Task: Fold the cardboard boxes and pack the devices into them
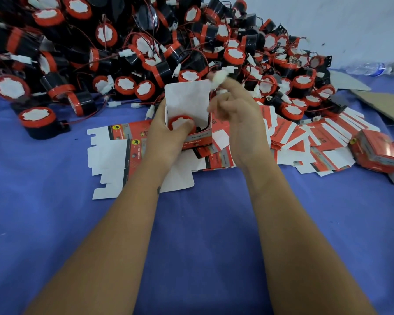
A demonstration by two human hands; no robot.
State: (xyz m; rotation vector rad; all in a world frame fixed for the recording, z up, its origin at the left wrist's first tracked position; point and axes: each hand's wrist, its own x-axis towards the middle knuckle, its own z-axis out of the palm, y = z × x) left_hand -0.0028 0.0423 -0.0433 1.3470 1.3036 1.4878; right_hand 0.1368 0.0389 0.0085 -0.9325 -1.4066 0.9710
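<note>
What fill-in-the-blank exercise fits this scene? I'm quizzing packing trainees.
1. The left hand holds an open ____.
2. The device inside it has a ____ rim.
3. The cloth on the table is ____.
4. The bottle lies to the far ____.

Missing: box; red; blue; right

Box (pixel 197 138) in hand reads "Genuine Parts"; other print illegible.

A packing workshop: a heap of identical black-and-red devices (pixel 127 48) covers a blue-clothed desk (pixel 55 223), beside stacks of flat printed cartons (pixel 305 142).
</note>
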